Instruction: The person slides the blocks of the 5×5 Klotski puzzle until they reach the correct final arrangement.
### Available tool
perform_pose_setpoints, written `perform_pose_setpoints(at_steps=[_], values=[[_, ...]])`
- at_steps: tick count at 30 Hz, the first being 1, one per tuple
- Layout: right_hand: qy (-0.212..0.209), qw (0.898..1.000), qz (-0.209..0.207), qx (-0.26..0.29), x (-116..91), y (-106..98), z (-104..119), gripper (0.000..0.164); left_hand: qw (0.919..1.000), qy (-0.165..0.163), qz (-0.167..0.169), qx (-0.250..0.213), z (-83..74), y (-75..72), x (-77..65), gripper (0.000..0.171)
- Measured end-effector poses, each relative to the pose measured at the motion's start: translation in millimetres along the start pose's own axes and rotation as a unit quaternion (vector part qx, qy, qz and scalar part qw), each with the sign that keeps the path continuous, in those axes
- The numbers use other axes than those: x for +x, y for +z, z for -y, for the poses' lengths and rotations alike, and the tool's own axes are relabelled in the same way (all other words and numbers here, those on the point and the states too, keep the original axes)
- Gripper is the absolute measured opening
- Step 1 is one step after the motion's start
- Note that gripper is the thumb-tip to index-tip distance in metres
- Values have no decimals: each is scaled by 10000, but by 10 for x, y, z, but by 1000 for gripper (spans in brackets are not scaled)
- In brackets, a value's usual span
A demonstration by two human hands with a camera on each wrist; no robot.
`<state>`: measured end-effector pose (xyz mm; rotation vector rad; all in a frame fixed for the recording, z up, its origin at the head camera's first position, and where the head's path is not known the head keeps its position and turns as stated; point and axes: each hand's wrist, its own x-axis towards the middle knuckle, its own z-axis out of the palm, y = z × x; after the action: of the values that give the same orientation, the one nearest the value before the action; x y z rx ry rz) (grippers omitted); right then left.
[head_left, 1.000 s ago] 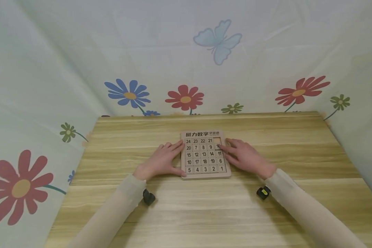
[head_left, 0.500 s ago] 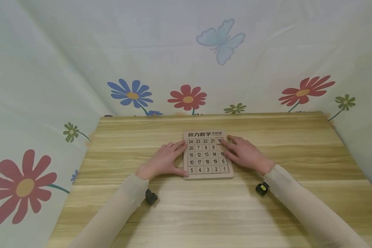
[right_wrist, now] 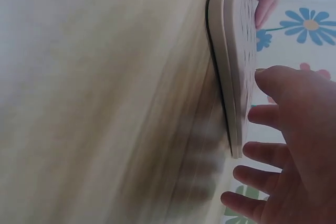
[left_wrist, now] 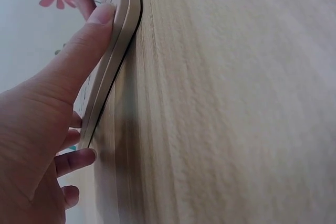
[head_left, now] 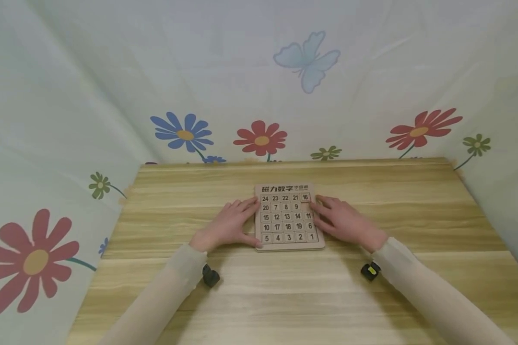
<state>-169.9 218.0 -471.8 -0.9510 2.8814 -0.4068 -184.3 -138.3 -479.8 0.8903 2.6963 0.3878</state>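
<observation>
A wooden number slide puzzle (head_left: pixel 291 247) lies flat on the table, with rows of numbered tiles under a printed heading. Tile 16 (head_left: pixel 305 197) fills the top-right corner; the vacant slot is directly below it, beside tile 9 (head_left: pixel 296 207). My left hand (head_left: pixel 224 225) rests on the puzzle's left edge, fingertips near the upper part and thumb (left_wrist: pixel 100 22) over the near corner. At the right edge is my right hand (head_left: pixel 347 220), its index fingertip by the vacant slot and its fingers (right_wrist: pixel 268 153) spread and nearly straight. Tile 11 (head_left: pixel 308 216) is close to these fingertips.
The wood-grain table (head_left: pixel 285 292) extends around the puzzle. Behind it and at the sides hangs a pale cloth (head_left: pixel 224 62) printed with flowers and a butterfly. Small black cameras (head_left: pixel 210 276) sit at both wrists.
Tile 16 has slid away from me, from the second row into the top-right corner. My right fingertips have since drawn back slightly towards the right edge; my left hand stays on the puzzle.
</observation>
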Motion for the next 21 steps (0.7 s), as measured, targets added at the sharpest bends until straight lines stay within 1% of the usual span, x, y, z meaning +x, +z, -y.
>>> perform_pose_setpoints(at_steps=[5, 10, 15, 21], values=[[-257, 9996, -33, -141, -142, 6, 55, 53, 10000, 22, -57, -62, -5, 3, -8, 124], [-380, 9990, 43, -249, -229, 22, 95, 56, 9999, 5, -35, -100, 3, 9, -12, 124], [-363, 9990, 126, -206, -274, 37, 114, 59, 9999, 27, -85, -114, 19, 25, -4, 124], [-493, 9986, 4, -165, -267, 51, 113, 55, 9998, 88, -157, -105, 25, 36, -1, 123]])
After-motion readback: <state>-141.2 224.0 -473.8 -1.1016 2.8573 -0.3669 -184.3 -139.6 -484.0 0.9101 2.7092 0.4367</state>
